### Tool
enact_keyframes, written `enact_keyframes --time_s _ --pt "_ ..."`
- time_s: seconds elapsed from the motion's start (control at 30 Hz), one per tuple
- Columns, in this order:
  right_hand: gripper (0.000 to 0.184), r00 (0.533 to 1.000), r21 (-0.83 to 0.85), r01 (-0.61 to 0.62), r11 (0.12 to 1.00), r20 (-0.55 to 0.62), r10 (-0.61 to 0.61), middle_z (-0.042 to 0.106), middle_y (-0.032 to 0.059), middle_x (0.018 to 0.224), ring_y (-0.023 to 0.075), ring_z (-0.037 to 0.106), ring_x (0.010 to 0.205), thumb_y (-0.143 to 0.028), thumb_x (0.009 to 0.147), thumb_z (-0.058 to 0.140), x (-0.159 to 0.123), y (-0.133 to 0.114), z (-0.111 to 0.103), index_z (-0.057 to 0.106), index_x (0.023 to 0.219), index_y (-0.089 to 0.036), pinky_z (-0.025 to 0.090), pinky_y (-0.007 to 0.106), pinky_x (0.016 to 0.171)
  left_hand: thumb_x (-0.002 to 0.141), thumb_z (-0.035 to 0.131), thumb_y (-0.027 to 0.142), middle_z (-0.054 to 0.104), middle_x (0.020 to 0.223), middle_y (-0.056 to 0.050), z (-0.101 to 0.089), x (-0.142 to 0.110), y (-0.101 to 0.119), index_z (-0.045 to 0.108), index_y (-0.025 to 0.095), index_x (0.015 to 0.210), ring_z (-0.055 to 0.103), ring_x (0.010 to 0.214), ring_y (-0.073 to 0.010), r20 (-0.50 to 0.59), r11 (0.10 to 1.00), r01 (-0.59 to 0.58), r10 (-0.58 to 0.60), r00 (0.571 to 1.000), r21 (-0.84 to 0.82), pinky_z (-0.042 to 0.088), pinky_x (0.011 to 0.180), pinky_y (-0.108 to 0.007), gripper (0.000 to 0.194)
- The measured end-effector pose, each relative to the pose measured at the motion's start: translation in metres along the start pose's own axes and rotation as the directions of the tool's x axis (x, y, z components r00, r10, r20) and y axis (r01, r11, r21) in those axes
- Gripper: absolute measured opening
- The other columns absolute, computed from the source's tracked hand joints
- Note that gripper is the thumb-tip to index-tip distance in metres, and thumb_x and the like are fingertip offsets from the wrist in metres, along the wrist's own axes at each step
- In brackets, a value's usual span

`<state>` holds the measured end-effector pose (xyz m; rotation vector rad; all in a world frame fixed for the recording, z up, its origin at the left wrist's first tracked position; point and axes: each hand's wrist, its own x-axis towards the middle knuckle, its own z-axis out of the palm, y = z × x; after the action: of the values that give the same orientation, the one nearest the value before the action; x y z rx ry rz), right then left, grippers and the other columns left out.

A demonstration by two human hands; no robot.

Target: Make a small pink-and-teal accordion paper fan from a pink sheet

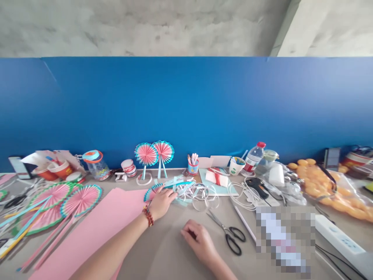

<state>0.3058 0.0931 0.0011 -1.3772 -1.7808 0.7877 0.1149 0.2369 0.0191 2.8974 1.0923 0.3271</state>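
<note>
My left hand [159, 203], with a beaded bracelet at the wrist, reaches to the middle of the table. Its fingers are stretched out over a pink paper fan with a blue edge [151, 191], partly hidden beneath it; whether they grip the fan I cannot make out. Just right of the fingertips lies a tangle of white and pale blue strips [201, 191]. My right hand [198, 238] rests on the table, fingers curled in, with nothing visible in them. Beside it lie black-handled scissors [229, 233], blades partly open. Pink paper sheets [96, 225] extend under my left forearm.
More pleated fans [80, 200] lie at the left, and two stand against the blue partition [186, 105]. A plastic bottle [253, 159], a glue gun [258, 188], cables, a bag of orange balls [335, 190] and a power strip [339, 237] occupy the right.
</note>
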Motion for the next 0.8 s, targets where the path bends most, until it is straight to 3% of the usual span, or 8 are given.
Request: enact_keyframes --time_s 0.1,0.23,0.37,0.53,0.63,0.8 --pt "0.027 1.0 0.011 -0.001 1.0 0.017 0.001 0.052 -0.0019 0.069 0.0129 0.05 0.064 -0.031 0.092 0.05 0.0 0.001 -0.001 0.05 0.067 -0.02 0.036 0.023 0.062 0.091 0.042 0.009 0.06 0.128 -0.007 0.006 0.006 -0.001 0.05 0.029 0.139 0.056 0.119 -0.0239 -0.029 0.998 0.06 -0.059 0.998 0.016 0.025 0.117 -0.05 0.052" --pt "0.027 1.0 0.02 0.004 1.0 0.019 -0.005 0.052 -0.0016 0.069 0.0132 0.051 0.065 -0.031 0.092 0.05 0.0 0.002 -0.001 0.049 0.067 -0.02 0.037 0.023 0.063 0.091 0.048 0.022 0.042 0.151 -0.015 0.018 0.016 0.005 0.041 0.02 0.146 0.042 0.136 -0.0321 -0.068 0.989 0.145 -0.144 0.987 0.021 0.024 0.116 -0.056 0.055" --pt "0.027 1.0 0.011 0.012 1.0 0.017 -0.012 0.052 -0.0019 0.069 0.013 0.05 0.064 -0.031 0.092 0.05 0.001 0.002 -0.002 0.049 0.067 -0.02 0.037 0.023 0.064 0.09 0.053 0.035 0.031 0.159 -0.014 0.027 0.02 0.015 0.033 0.021 0.151 0.033 0.143 -0.0326 -0.068 0.986 0.165 -0.164 0.984 0.007 0.022 0.117 -0.057 0.065" --pt "0.029 1.0 0.009 0.016 1.0 0.023 -0.016 0.052 -0.0016 0.068 0.0132 0.05 0.064 -0.033 0.092 0.049 0.001 -0.001 -0.003 0.05 0.067 -0.02 0.037 0.023 0.063 0.088 0.05 0.023 0.037 0.155 -0.015 0.03 0.025 0.013 0.038 0.019 0.148 0.034 0.142 -0.0333 -0.071 0.975 0.223 -0.223 0.972 -0.005 0.026 0.115 -0.055 0.061" --pt "0.03 1.0 0.008 0.02 1.0 0.013 -0.02 0.052 -0.0016 0.068 0.0132 0.05 0.064 -0.034 0.093 0.05 0.001 -0.002 -0.003 0.051 0.067 -0.02 0.037 0.024 0.063 0.083 0.049 0.013 0.05 0.143 -0.015 0.028 0.029 0.009 0.04 0.018 0.146 0.045 0.133 -0.0315 -0.085 0.967 0.252 -0.253 0.964 -0.023 0.036 0.109 -0.05 0.064" --pt "0.028 1.0 0.009 0.02 1.0 0.006 -0.02 0.052 -0.0021 0.068 0.0129 0.05 0.064 -0.033 0.092 0.053 0.0 -0.001 -0.002 0.053 0.067 -0.019 0.037 0.023 0.063 0.077 0.046 0.004 0.062 0.125 -0.008 0.02 0.029 0.005 0.057 0.024 0.13 0.056 0.117 -0.0255 -0.12 0.968 0.238 -0.246 0.962 -0.082 0.044 0.102 -0.041 0.058"
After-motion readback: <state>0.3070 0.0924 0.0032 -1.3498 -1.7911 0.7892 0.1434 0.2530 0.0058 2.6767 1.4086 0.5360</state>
